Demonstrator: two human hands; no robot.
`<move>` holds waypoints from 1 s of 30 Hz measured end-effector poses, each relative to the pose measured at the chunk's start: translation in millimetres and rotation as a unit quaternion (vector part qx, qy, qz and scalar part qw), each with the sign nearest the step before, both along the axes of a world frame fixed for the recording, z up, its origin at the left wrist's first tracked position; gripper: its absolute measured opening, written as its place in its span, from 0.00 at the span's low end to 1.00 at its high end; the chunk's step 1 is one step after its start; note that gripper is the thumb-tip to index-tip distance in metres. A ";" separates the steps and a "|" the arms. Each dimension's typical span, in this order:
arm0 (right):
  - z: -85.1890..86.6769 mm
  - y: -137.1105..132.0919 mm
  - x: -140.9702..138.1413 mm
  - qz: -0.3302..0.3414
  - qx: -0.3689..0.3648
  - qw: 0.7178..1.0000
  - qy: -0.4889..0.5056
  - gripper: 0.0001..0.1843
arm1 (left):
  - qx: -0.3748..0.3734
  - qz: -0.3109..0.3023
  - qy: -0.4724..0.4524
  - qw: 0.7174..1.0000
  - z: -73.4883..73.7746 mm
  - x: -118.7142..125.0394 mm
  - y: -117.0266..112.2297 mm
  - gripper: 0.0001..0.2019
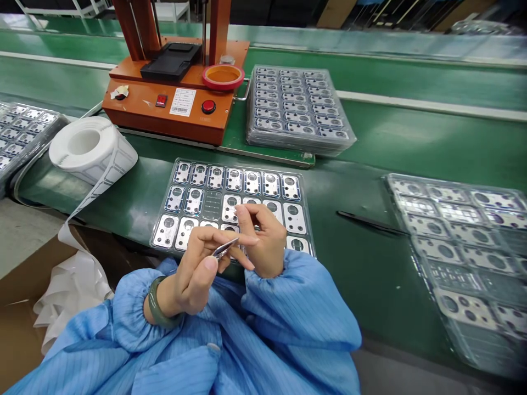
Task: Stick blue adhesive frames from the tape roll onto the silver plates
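My left hand [201, 263] pinches a small metal plate [224, 248] between thumb and fingers, tilted nearly edge-on. Close beside it, my right hand [265, 238] is closed, with the thumb raised and the other fingers curled. What it holds, if anything, is too small to make out. Beneath both hands lies a clear plastic tray [213, 206] with rows of silvery plates that have round holes; one pocket in its middle row shows bare. My hands hide part of the tray's front rows.
Behind the tray stands an orange press [164, 118] carrying a tape roll [223, 77]. Stacked trays [296, 109] sit to its right. A label roll [88, 148] trails its strip into a cardboard box [24, 296]. Black tweezers [370, 222] lie near another plate tray [461, 247].
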State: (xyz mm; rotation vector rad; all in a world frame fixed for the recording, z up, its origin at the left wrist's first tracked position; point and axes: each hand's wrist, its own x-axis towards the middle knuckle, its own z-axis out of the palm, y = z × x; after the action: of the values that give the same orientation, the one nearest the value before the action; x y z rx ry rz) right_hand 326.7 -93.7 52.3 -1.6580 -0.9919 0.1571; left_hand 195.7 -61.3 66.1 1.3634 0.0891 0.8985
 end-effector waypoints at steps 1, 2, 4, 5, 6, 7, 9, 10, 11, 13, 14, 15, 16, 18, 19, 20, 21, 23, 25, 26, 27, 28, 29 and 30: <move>0.4 0.0 -0.1 0.000 -0.001 1.000 -0.001 0.10 | -0.001 0.000 -0.002 1.000 0.3 0.6 0.0 0.09; 0.7 0.0 -0.2 0.000 -0.002 1.000 -0.002 0.10 | -0.003 0.001 -0.002 1.000 0.9 1.2 0.0 0.10; 1.1 0.2 -0.2 -0.001 -0.004 1.000 -0.004 0.10 | -0.013 0.002 0.001 1.000 2.8 2.3 -0.1 0.10; 1.1 0.4 -0.2 -0.001 -0.003 1.000 -0.005 0.10 | -0.020 0.001 0.003 1.000 4.0 2.8 -0.3 0.09; 1.0 0.5 -0.2 -0.001 -0.003 1.000 -0.005 0.10 | -0.030 -0.002 0.004 1.000 5.3 3.0 -0.4 0.09; 0.8 0.7 -0.3 -0.001 -0.002 1.000 -0.004 0.10 | -0.040 -0.005 0.004 0.999 6.5 3.2 -0.6 0.08; 0.2 0.7 -0.5 -0.001 0.001 1.000 0.001 0.10 | -0.062 -0.013 0.004 0.998 8.7 3.0 -1.1 0.08; -0.1 0.3 -0.6 -0.002 0.005 1.000 0.010 0.10 | -0.073 -0.015 0.005 0.997 9.4 2.8 -1.4 0.08; -0.4 -0.4 -0.8 -0.003 0.011 1.000 0.027 0.10 | -0.082 -0.016 0.008 0.996 9.7 2.5 -1.7 0.08; -1.0 -2.9 -0.8 0.007 0.029 0.997 0.076 0.11 | -0.099 -0.016 0.014 0.995 9.1 2.0 -2.3 0.07; -1.4 -4.6 -0.6 0.024 0.039 0.994 0.103 0.13 | -0.107 -0.014 0.017 0.994 8.2 1.9 -2.6 0.06; -2.0 -6.5 -0.2 0.050 0.052 0.989 0.129 0.14 | -0.114 -0.012 0.020 0.993 7.0 1.7 -2.8 0.06; -2.7 -8.4 0.6 0.081 0.066 0.983 0.149 0.16 | -0.121 -0.010 0.023 0.992 5.8 1.7 -2.9 0.06; -4.3 -11.6 2.7 0.146 0.096 0.969 0.175 0.20 | -0.132 -0.005 0.028 0.991 3.4 1.9 -2.9 0.06; -5.1 -12.9 3.8 0.172 0.110 0.962 0.181 0.22 | -0.133 -0.002 0.029 0.991 2.4 2.0 -2.7 0.06; -5.5 -13.8 4.8 0.189 0.122 0.958 0.179 0.22 | -0.132 0.000 0.028 0.991 1.5 2.3 -2.4 0.06; -5.5 -14.5 5.6 0.202 0.127 0.956 0.171 0.21 | -0.129 0.001 0.027 0.991 0.9 2.6 -2.1 0.06; -4.1 -15.3 5.7 0.211 0.123 0.959 0.144 0.14 | -0.120 -0.001 0.032 0.992 -0.2 3.4 -1.4 0.07; -1.5 -15.8 4.0 0.205 0.118 0.964 0.123 0.07 | -0.112 0.001 0.043 0.993 -1.2 4.4 -1.0 0.08; -0.2 -16.0 2.7 0.199 0.119 0.966 0.117 0.05 | -0.109 0.009 0.049 0.993 -2.0 4.9 -1.0 0.08; 0.9 -16.1 1.3 0.192 0.124 0.967 0.114 0.05 | -0.104 0.021 0.053 0.993 -3.0 5.3 -1.1 0.08; 1.6 -16.2 0.0 0.184 0.131 0.968 0.112 0.05 | -0.098 0.037 0.056 0.993 -4.2 5.5 -1.3 0.07; 1.8 -16.3 -1.1 0.176 0.137 0.968 0.112 0.06 | -0.092 0.054 0.061 0.992 -5.7 5.5 -1.4 0.07; 1.7 -16.3 -1.9 0.166 0.142 0.969 0.114 0.06 | -0.086 0.071 0.069 0.991 -7.2 5.3 -1.4 0.08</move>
State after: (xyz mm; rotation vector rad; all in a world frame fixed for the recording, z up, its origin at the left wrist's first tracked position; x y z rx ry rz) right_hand 324.7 -110.0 53.9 -1.1768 -1.0549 0.4032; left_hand 201.1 -62.7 58.8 1.2679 0.3651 0.8918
